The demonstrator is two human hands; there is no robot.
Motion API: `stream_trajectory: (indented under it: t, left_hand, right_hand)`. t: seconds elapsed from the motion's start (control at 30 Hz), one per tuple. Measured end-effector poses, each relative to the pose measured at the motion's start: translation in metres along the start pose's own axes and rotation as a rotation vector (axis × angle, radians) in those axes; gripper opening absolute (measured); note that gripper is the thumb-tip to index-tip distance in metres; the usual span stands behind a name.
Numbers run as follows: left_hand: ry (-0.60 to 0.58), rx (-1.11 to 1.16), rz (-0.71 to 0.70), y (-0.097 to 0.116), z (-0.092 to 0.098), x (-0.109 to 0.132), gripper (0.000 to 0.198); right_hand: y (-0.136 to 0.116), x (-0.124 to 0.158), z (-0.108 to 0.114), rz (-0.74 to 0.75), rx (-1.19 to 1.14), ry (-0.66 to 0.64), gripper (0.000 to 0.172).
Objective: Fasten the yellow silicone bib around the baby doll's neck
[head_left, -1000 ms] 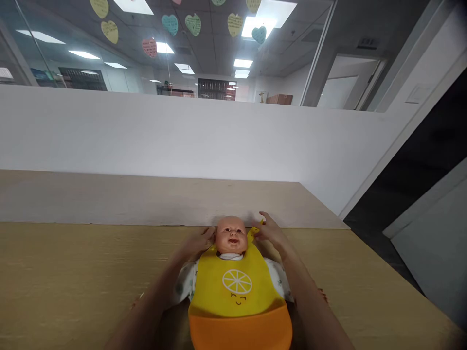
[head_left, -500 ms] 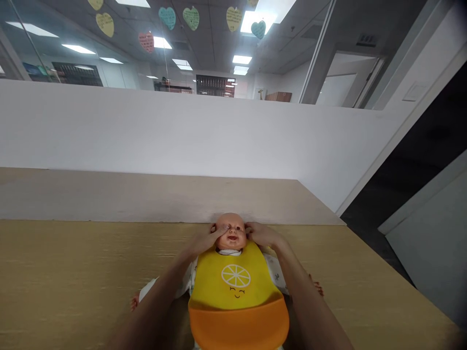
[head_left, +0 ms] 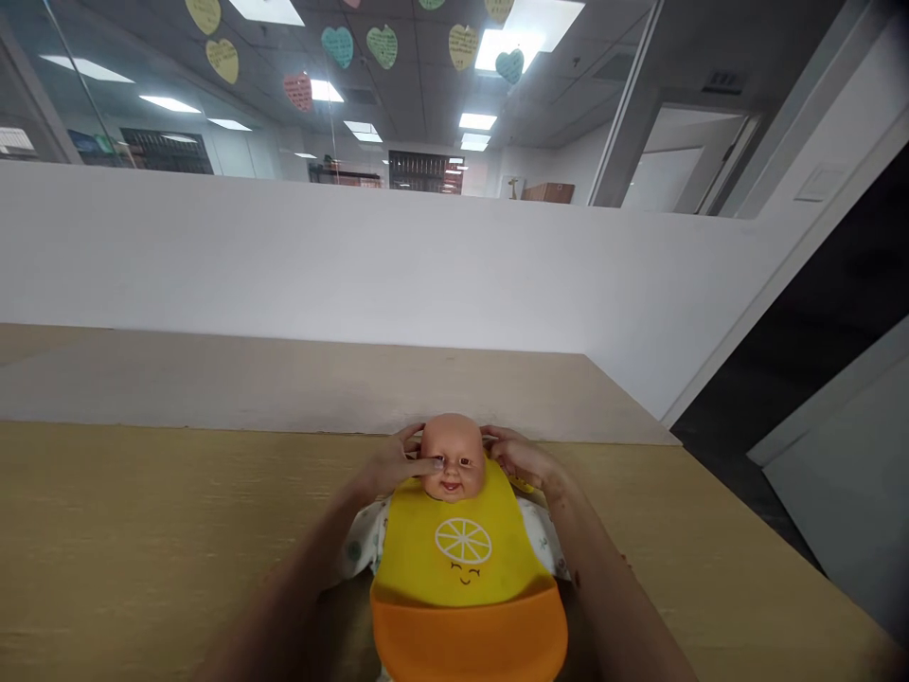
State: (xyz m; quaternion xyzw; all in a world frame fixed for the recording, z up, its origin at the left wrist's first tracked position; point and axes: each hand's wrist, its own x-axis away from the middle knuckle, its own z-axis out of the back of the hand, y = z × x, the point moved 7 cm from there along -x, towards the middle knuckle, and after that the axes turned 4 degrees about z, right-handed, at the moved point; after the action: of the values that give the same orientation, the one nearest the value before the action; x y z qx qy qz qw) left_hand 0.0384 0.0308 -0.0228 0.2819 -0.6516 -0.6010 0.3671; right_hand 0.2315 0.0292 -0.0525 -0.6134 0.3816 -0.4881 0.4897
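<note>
Left hand, spread, touches the bald plastic doll's head; whether the curled right hand opposite pinches anything, I cannot tell. Curved orange pocket fronts the yellow bib.

On the yellow-brown wooden tabletop the bald plastic baby doll is placed, head towards the far side. Over its front the yellow bib is spread, the curved orange pocket set lowest, nearest the viewer. And the head is flanked: left hand on the left, right hand on the right! Beyond the tabletop, a pale wooden strip is backed by the smooth white wall, topped by clear glass panes.
</note>
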Motion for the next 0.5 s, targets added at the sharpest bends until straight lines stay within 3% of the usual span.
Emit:
stream_trajectory:
  t: [0.17,0.37,0.5]
  left_hand:
    - [-0.097,0.072,-0.052,0.006,-0.007,0.004,0.093]
    - [-0.218,0.076,-0.157,0.017,-0.024,0.013,0.098]
    - [-0.195,-0.003,-0.177,0.023,-0.033,0.021,0.102]
  right_hand:
    - [0.007,-0.009,-0.002,0.005,-0.024,0.036,0.027]
    - [0.017,-0.010,0.003,0.038,0.106,0.143,0.028]
    - [0.009,0.000,0.006,0.095,0.232,0.238,0.027]
